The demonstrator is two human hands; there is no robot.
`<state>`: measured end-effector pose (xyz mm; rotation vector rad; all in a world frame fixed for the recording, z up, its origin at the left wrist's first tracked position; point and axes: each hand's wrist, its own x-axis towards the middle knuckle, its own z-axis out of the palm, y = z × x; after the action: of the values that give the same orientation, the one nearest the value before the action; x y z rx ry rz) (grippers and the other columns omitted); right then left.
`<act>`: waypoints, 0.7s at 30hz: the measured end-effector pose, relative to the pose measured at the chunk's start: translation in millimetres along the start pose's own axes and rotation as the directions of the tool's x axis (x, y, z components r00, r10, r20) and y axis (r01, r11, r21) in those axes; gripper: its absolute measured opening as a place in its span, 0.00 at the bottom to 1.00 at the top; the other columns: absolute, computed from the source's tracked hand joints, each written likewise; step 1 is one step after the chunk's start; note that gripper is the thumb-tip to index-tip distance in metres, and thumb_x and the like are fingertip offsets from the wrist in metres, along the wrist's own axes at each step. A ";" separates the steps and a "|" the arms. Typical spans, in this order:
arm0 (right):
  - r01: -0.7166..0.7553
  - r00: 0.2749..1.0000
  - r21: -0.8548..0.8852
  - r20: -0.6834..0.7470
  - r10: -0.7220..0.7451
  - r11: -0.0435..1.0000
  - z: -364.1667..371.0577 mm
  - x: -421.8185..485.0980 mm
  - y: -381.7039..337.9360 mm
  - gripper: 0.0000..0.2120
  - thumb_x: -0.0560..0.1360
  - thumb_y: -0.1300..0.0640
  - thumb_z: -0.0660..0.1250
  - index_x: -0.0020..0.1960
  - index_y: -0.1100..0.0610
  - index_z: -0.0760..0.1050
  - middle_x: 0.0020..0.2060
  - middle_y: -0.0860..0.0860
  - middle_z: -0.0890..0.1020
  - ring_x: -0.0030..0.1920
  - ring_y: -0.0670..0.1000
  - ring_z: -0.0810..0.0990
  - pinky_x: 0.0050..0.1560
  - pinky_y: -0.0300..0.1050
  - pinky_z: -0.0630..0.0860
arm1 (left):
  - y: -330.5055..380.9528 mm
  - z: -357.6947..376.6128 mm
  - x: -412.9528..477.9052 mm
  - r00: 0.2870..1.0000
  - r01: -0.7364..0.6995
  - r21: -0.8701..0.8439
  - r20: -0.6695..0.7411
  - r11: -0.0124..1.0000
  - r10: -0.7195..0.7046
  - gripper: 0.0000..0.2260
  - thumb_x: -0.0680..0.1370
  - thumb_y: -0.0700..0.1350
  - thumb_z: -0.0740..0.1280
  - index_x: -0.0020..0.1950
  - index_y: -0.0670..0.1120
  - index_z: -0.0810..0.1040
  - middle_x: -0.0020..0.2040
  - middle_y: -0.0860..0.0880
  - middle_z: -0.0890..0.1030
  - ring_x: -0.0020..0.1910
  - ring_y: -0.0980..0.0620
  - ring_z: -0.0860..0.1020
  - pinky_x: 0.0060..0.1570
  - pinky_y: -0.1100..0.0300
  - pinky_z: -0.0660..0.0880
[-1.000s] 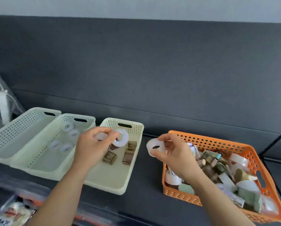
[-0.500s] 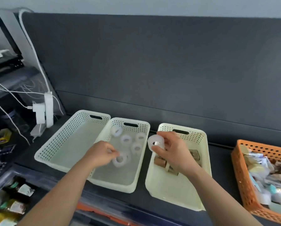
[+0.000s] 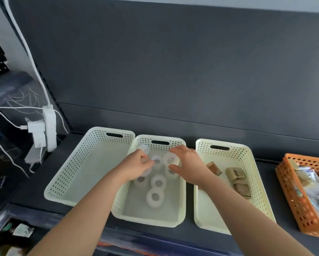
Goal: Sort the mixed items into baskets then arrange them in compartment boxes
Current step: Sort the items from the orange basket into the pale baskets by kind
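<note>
We look down on a dark worktop where three pale perforated baskets stand side by side, with an orange basket well apart to their right. Both bare hands reach into the middle basket.

The right grip hovers over the far right part of that basket. Its thumb and fingers are curled round a white tape roll, pinching it by the rim, and the roll is tilted so that its hole faces us.

The left grip hangs over the far left part of the same basket, fingers bent downwards among the rolls. The edge of one roll shows just under its fingertips, but we cannot tell whether the grip holds it or only touches it.

More white rolls lie flat and loose on the floor of the middle basket. The nearest roll lies towards the front, another roll sits just behind it, and a few more are partly hidden under the hands.

The left basket touches the middle one at the far corner. The right basket stands just beside the middle one and holds three small brown boxes near its far end. The orange basket is heaped with mixed items, which are blurred.

At the far left, a white power strip hangs with white cables.
</note>
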<state>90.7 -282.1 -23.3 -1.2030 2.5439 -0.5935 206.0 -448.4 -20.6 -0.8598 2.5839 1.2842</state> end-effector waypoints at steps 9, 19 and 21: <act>0.049 0.999 -0.157 0.000 -0.049 0.986 -1.5 -9.8 -0.4 0.22 0.79 0.50 0.61 0.71 0.54 0.67 0.72 0.48 0.67 0.71 0.52 0.64 0.71 0.42 0.58 | -14.4 21.4 28.5 0.945 -0.205 0.368 -0.165 0.907 0.281 0.10 0.82 0.44 0.56 0.44 0.41 0.70 0.46 0.44 0.72 0.46 0.43 0.72 0.42 0.56 0.62; -0.100 0.952 0.081 -0.283 0.120 0.992 -64.6 -113.2 58.4 0.20 0.78 0.50 0.64 0.69 0.51 0.71 0.67 0.42 0.73 0.65 0.43 0.72 0.64 0.33 0.66 | 90.1 79.4 -22.8 0.752 -0.499 0.365 -0.269 0.786 0.602 0.13 0.80 0.48 0.61 0.58 0.45 0.81 0.54 0.50 0.81 0.56 0.48 0.77 0.56 0.54 0.72; -0.134 0.935 0.104 -0.316 0.160 0.986 -81.0 -138.9 84.3 0.19 0.77 0.51 0.66 0.67 0.51 0.73 0.66 0.43 0.75 0.65 0.42 0.73 0.66 0.38 0.69 | 117.2 105.1 -28.1 0.737 -0.570 0.305 -0.222 0.763 0.639 0.11 0.79 0.47 0.63 0.58 0.47 0.81 0.54 0.53 0.81 0.55 0.53 0.77 0.56 0.59 0.72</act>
<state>87.7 -105.1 17.3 -0.9413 2.8135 -0.9137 151.8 -300.0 4.3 -0.1587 3.3634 0.9886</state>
